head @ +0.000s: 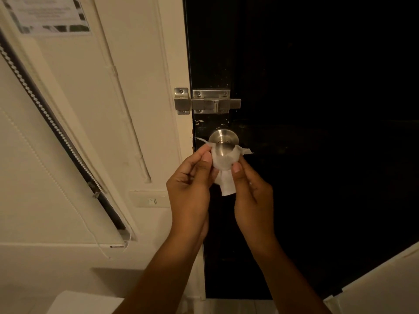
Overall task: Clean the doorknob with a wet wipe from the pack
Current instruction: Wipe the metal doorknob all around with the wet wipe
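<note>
No text can be read anywhere. A printed notice [48,15] is taped to the wall far up-left of the fingers [205,155]. Its lines are too blurred to make out.

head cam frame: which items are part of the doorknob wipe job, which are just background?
In the job:
- doorknob, metal, on the dark door
- wet wipe, wrapped under the knob
- left hand and right hand, both pinching the wipe

Background:
- slide bolt latch
- wall switch
- window blind
- paper notice
</note>
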